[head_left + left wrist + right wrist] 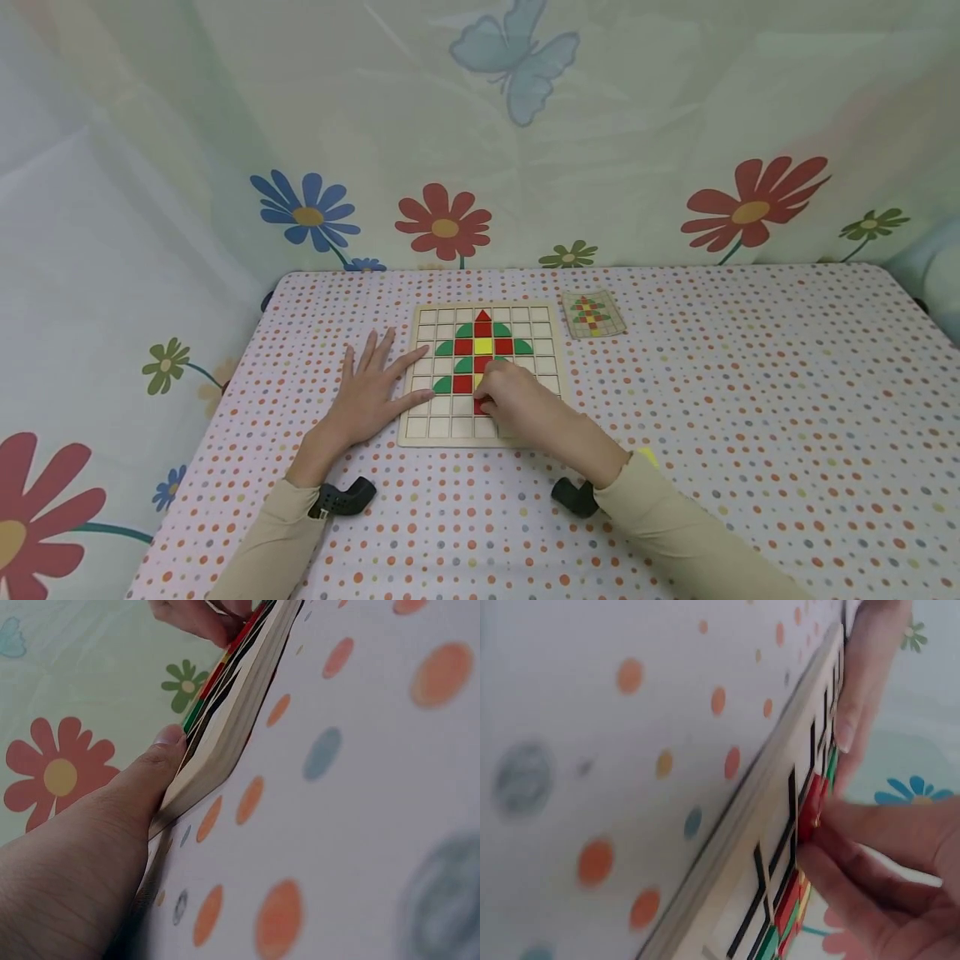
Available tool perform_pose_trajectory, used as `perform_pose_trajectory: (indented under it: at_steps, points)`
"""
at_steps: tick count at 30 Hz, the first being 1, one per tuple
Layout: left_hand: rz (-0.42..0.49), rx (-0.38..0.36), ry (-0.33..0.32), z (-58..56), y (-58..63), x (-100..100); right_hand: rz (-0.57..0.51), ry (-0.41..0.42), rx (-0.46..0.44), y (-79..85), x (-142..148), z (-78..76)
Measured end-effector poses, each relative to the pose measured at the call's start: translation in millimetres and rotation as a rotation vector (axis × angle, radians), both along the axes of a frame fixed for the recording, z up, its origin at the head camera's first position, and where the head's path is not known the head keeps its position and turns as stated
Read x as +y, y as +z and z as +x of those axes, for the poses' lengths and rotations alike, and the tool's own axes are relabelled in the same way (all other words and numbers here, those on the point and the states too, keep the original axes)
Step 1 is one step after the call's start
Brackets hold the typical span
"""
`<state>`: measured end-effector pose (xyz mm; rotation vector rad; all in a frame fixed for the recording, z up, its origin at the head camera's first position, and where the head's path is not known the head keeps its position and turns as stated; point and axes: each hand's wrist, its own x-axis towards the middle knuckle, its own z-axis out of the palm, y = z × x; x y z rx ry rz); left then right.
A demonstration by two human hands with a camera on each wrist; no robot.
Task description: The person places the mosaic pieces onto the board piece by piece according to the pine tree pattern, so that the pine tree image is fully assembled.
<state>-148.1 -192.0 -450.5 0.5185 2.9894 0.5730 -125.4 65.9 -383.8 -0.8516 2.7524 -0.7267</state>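
A wooden grid board lies on the table, bearing red, yellow and green tiles laid out like a fir tree. My left hand has its fingers spread and mostly straight, the thumb and index finger reaching over the board's left edge. In the left wrist view the left thumb rests along the board's side. Over the lower middle of the grid, my right hand bends its fingers and pinches a red square tile, set at its cell. The right hand hides part of the tree's right side.
A small pattern card showing the same sort of tree lies beyond the board's right corner. Something yellow pokes out beside the right sleeve. A dotted cloth covers the table, with a flowered curtain behind it.
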Motion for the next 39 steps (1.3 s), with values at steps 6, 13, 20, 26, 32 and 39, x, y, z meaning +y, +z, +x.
perform_pose_trajectory:
  at_steps: [6,13,20,26,32,39]
  points:
    - [-0.006,0.002,0.005,0.2,-0.2,0.1,-0.124,0.094,-0.154,9.7,30.7,3.1]
    - [-0.001,-0.005,0.002,-0.8,0.6,0.7,-0.063,0.187,-0.16,19.4,83.4,12.3]
    - [0.002,-0.002,0.003,0.3,0.5,0.9,0.016,0.129,-0.192,14.6,133.1,29.8]
    - [0.006,0.01,0.003,2.0,1.7,-0.2,0.063,0.089,-0.145,3.3,169.3,43.1]
    - [0.013,0.009,0.003,1.6,1.8,-1.1,0.043,0.078,-0.161,-1.8,182.8,42.7]
    - [0.011,-0.006,0.002,0.4,0.1,-0.3,0.003,0.073,-0.205,-4.9,184.8,40.0]
